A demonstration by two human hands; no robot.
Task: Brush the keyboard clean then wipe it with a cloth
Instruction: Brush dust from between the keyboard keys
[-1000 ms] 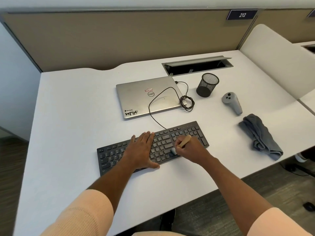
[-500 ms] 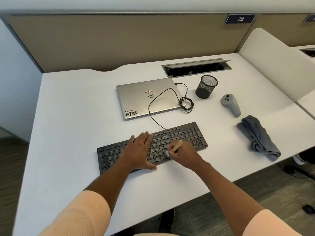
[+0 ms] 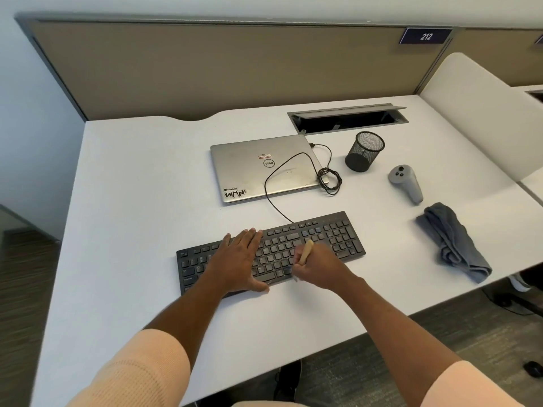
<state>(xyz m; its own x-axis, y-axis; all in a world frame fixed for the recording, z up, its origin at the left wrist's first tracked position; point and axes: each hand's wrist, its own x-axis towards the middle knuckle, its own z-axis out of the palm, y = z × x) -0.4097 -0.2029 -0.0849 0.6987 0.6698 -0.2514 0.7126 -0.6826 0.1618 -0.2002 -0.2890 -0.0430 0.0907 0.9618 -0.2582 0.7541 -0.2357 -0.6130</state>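
Black keyboard (image 3: 338, 239) lies long-axis left-to-right, right end farther away. Left hand (image 3: 239, 259) rests flat on it; right hand (image 3: 320, 268) grips the wooden brush (image 3: 306, 251), handle tilted away, bristles apparently on the keys.

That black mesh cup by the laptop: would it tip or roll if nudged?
The mesh cup is probably light: open wire mesh, seemingly empty. Standing upright, taller than wide, it might tip if pushed near the rim. Round, so it would likely roll then.

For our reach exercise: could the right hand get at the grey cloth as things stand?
Probably yes: bare desk lies between the right hand and the cloth, but its fingers grip the brush, which must go first.
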